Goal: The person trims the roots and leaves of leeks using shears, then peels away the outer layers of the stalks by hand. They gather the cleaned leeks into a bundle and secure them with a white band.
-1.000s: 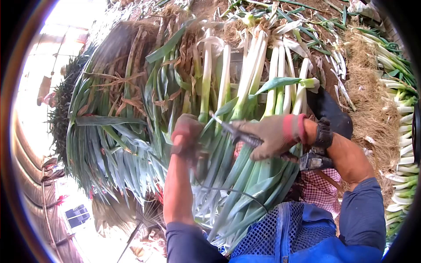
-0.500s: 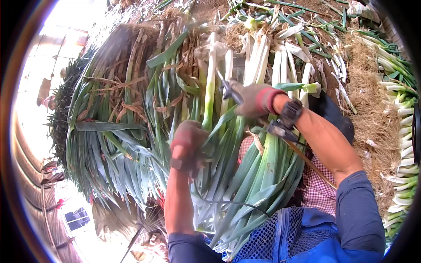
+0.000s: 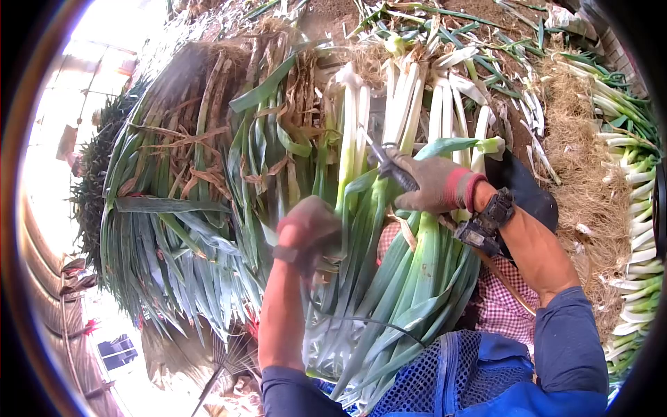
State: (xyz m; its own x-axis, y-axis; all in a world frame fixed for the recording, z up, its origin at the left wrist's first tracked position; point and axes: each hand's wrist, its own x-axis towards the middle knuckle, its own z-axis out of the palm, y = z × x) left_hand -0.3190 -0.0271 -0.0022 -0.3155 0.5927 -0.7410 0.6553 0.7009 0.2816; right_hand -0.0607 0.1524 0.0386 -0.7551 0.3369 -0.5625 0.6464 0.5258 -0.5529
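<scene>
My left hand [image 3: 309, 226], in a brown and red glove, is closed and blurred at the fingers. It is at the green part of a pale leek [image 3: 347, 128], and I cannot make out what lies inside the fist. My right hand [image 3: 434, 184], gloved alike, is wrapped round a dark-handled air blow gun [image 3: 397, 167] whose thin nozzle points up and left across the stalks. Peeled white leek stalks [image 3: 403, 104] stand side by side beyond the hands. Long green leaves [image 3: 424, 264] hang below my right hand, over my lap.
A large heap of unpeeled leeks [image 3: 174, 160] with dry brown leaves fills the left. Trimmings [image 3: 486, 62] litter the ground behind. On the right lie a strip of cut roots [image 3: 583, 187] and a row of peeled leeks [image 3: 643, 236]. A brown hose [image 3: 511, 281] runs below my right forearm.
Both hands have moved a little right, the right one slightly lower with the blow gun. The nearest pale leek has shifted right, against its neighbour, and its root end is clearer now.
</scene>
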